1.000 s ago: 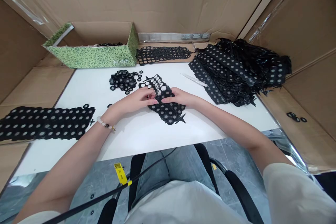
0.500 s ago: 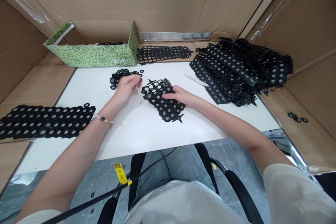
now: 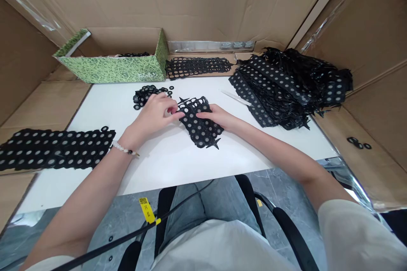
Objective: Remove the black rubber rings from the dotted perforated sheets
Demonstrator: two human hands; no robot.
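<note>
Black punched sheet [image 3: 203, 129], pinned by the flat right hand [image 3: 219, 117], is pinched by the left hand [image 3: 155, 112] (loose rings [image 3: 144, 94] just beyond), seemingly freeing a ring, which needs steady counter-pressure.

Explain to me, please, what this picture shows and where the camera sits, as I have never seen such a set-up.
There is no machine here: a person works with bare hands, and the one camera sits on their head, looking down. On the white table lies a black sheet punched with round holes. The right hand rests flat on it; the left hand has its fingertips at the sheet's left edge, though whether they pinch anything is hard to see. Behind the left hand lies a heap of loose black rings. A green box stands at the back, a big stack of black sheets lies to the right, and another sheet lies far left.
</note>
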